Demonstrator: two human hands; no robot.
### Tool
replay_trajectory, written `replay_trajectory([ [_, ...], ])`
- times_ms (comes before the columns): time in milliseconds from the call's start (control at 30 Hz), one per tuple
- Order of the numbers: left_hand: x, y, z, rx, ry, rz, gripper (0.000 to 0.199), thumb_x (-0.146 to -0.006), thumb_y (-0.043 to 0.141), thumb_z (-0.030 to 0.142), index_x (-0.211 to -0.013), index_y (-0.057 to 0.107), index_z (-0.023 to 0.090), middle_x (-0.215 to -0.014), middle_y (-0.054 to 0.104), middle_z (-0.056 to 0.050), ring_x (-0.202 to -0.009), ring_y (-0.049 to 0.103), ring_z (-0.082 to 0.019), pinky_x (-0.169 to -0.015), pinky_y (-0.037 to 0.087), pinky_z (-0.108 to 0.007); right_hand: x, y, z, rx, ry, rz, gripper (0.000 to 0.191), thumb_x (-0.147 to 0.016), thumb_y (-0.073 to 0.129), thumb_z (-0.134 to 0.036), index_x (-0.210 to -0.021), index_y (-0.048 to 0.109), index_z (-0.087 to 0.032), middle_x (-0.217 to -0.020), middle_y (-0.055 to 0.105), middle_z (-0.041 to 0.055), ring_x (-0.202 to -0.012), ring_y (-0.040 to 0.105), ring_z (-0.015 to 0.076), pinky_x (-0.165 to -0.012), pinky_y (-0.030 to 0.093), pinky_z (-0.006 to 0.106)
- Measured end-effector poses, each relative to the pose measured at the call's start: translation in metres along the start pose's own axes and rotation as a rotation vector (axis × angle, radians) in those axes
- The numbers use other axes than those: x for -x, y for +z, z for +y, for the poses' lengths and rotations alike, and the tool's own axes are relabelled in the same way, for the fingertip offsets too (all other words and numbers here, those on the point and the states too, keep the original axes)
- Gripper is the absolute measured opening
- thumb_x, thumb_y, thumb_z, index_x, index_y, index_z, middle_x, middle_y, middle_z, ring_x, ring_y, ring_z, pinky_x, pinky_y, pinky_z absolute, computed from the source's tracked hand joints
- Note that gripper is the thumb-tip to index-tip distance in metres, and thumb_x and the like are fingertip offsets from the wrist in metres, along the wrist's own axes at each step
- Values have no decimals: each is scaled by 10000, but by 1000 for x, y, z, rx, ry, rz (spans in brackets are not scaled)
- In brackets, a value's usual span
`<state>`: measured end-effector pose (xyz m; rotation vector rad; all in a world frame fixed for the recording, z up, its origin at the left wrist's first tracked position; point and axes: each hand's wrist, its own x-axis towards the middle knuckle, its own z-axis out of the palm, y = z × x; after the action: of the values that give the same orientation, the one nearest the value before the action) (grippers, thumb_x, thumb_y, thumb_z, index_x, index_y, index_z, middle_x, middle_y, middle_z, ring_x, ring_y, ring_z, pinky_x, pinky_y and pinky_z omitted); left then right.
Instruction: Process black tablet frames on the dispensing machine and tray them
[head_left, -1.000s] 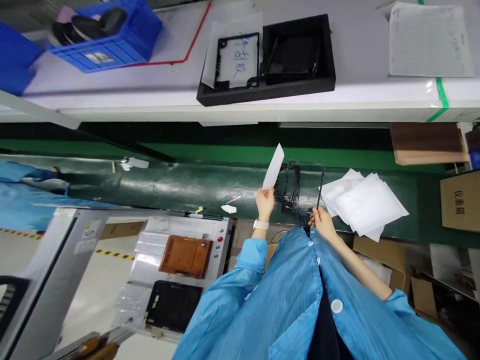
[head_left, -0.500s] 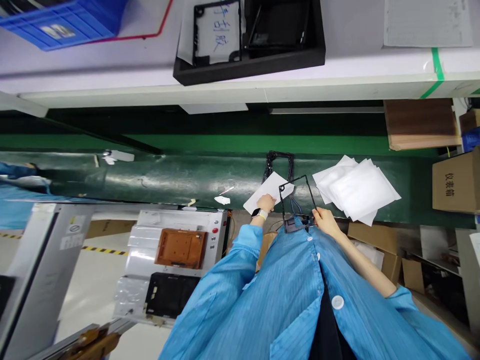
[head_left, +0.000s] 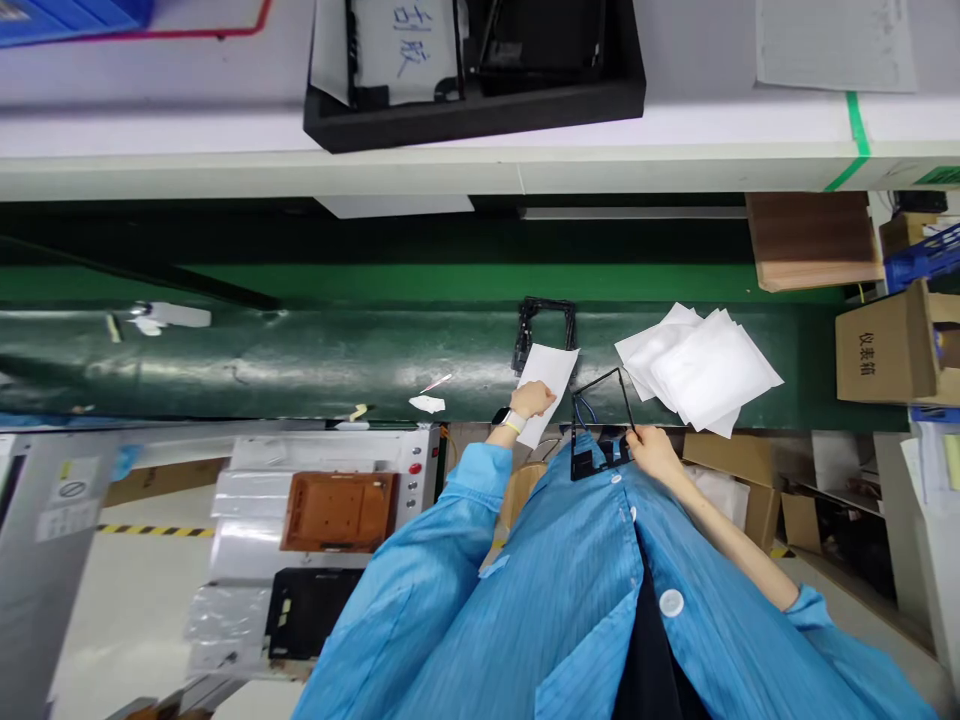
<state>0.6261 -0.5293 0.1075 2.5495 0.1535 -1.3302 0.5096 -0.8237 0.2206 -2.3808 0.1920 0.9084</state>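
Observation:
My left hand (head_left: 533, 399) is closed on a white sheet of paper (head_left: 550, 372), which slants over the near edge of the green bench. In my right hand (head_left: 651, 450) is a thin black rectangular frame (head_left: 631, 405), gripped by its right side and held upright in front of my body. The frame's lower part rests close to my blue coat. Behind the paper, several black frames (head_left: 523, 335) lie stacked on the bench, partly covered by the sheet. A loose pile of white sheets (head_left: 716, 370) lies to the right.
A white shelf (head_left: 450, 175) overhangs the bench and carries a black tray (head_left: 480, 118) with framed parts. A cardboard box (head_left: 874, 350) stands at the right end. To the left below is a machine with an orange fixture plate (head_left: 339, 512). White scraps (head_left: 427, 404) lie on the green bench (head_left: 337, 350).
The paper in my left hand has turned more upright and drawn away from the black frame. My right hand has lowered the frame slightly. My view has shifted right.

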Motion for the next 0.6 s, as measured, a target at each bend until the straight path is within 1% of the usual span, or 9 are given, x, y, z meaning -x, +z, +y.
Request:
replay_trajectory([
  [67, 2, 3, -2, -20, 15, 55, 384, -1072, 733, 524, -1202, 755, 164, -1240, 773, -104, -1177, 746, -265, -1087, 618, -513, 5, -9, -5, -5, -2, 12, 389, -1139, 461, -268, -855, 713, -181, -824, 773, 87, -760, 705, 197, -714, 404, 266],
  [133, 3, 8, -2, -29, 20, 94, 389, -1055, 752, 538, -1181, 760, 169, -1267, 769, -109, -1222, 732, -276, -1118, 598, -526, 10, -19, -10, -7, -9, 20, 419, -1156, 430, -302, -851, 695, -191, -790, 762, 73, -718, 692, 191, -704, 406, 269],
  [267, 3, 17, 3, 1, 47, 129, 429, -1064, 722, 584, -1162, 760, 167, -1228, 774, -106, -1176, 742, -267, -1088, 609, -510, 11, -37, -22, 13, -9, 9, 423, -1151, 438, -299, -799, 653, -205, -741, 744, 55, -652, 666, 176, -683, 397, 274],
  [367, 7, 21, 7, 34, 83, 167, 448, -1074, 697, 601, -1166, 756, 166, -1212, 774, -103, -1164, 742, -264, -1083, 605, -506, 4, -45, -29, 46, 0, -1, 413, -1138, 451, -277, -787, 656, -203, -751, 753, 67, -674, 677, 184, -686, 396, 281],
  [467, 17, 19, 9, 59, 106, 215, 449, -1088, 672, 600, -1175, 749, 166, -1183, 772, -98, -1132, 743, -258, -1065, 607, -495, -3, -53, -33, 92, 9, 22, 379, -1111, 487, -261, -801, 693, -191, -828, 782, 113, -776, 714, 220, -721, 402, 296],
  [533, 26, 13, 9, 71, 115, 256, 444, -1107, 639, 592, -1187, 741, 168, -1172, 768, -95, -1106, 742, -252, -1045, 607, -481, -5, -60, -36, 120, 15, 46, 369, -1095, 504, -252, -797, 709, -181, -875, 794, 151, -845, 731, 251, -744, 403, 309],
  [600, 35, 4, 10, 77, 121, 303, 447, -1127, 593, 588, -1198, 731, 168, -1166, 764, -96, -1079, 737, -247, -1023, 599, -465, -3, -67, -39, 130, 16, 68, 369, -1093, 506, -254, -802, 718, -174, -893, 799, 169, -869, 738, 265, -750, 403, 316],
])
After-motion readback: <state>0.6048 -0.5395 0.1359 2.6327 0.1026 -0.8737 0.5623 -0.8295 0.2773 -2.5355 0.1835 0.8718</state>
